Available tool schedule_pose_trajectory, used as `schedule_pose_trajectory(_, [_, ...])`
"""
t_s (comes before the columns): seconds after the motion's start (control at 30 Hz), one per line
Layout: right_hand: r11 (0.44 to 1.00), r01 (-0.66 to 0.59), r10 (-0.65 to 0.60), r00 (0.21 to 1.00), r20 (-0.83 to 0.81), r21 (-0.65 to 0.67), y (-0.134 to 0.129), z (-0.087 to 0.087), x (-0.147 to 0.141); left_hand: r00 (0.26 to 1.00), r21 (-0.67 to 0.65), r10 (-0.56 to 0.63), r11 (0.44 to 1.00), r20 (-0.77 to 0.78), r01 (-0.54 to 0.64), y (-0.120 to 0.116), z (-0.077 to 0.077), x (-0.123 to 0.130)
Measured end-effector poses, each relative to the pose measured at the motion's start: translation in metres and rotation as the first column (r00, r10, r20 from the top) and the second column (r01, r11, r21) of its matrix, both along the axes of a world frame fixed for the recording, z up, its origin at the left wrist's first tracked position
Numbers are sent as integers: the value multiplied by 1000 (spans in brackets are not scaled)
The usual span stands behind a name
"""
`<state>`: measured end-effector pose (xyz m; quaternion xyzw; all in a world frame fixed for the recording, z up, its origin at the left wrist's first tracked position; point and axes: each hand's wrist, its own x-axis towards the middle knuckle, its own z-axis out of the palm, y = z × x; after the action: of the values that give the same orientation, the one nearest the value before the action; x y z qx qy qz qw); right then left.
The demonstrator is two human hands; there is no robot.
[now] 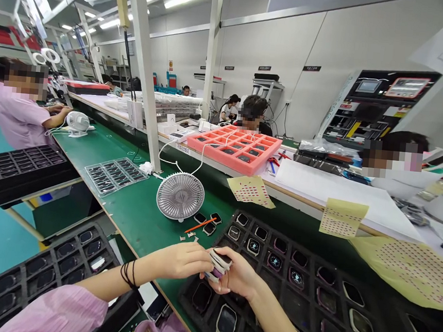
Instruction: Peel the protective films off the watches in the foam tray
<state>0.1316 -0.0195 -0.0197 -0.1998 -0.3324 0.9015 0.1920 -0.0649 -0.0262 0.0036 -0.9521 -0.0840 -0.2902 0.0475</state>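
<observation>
Over the near edge of a black foam tray, my right hand grips a small stack of smartwatch cases, silver-rimmed with a purple one below. My left hand closes its fingertips on the same stack from the left; its exact hold is partly hidden. The tray's compartments carry several square smartwatches, and a few screens are lit, one of them on a watch beyond my hands. Behind my left hand, loose watches and an orange stick lie on the green bench.
A grey fan stands beyond the loose watches. Further left lies a clear tray of parts. A second black tray is at lower left. A pink foam tray rests on the raised shelf, with yellow sticker sheets hanging from its edge. Co-workers sit nearby.
</observation>
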Motion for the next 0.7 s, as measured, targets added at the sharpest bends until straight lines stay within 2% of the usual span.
schedule_pose_trajectory(0.1, [999,45,-46,999,28,25,0,2,1,996,-80,38,996,75,-32,-3,-4,4])
schedule_pose_trajectory(0.27, [999,29,-33,993,110,35,-3,0,-1,1000,-86,-6,996,8,7,2,-8,-1])
schedule_pose_trajectory(0.37, [996,47,-57,988,144,71,-7,-3,-5,997,-197,30,980,75,-15,8,-14,-6])
schedule_pose_trajectory(0.47, [991,102,-115,978,175,83,-12,-4,-11,994,-350,73,936,80,-41,12,-19,-11])
schedule_pose_trajectory(0.57, [976,202,-215,960,180,85,-18,-5,-18,996,-434,75,900,48,-47,13,-21,-13])
schedule_pose_trajectory(0.63, [973,223,-229,959,165,56,-21,-5,-22,994,-489,90,871,65,-47,15,-20,-15])
schedule_pose_trajectory(0.7, [977,212,-213,968,136,20,-22,-6,-26,985,-583,146,810,93,-65,19,-18,-16])
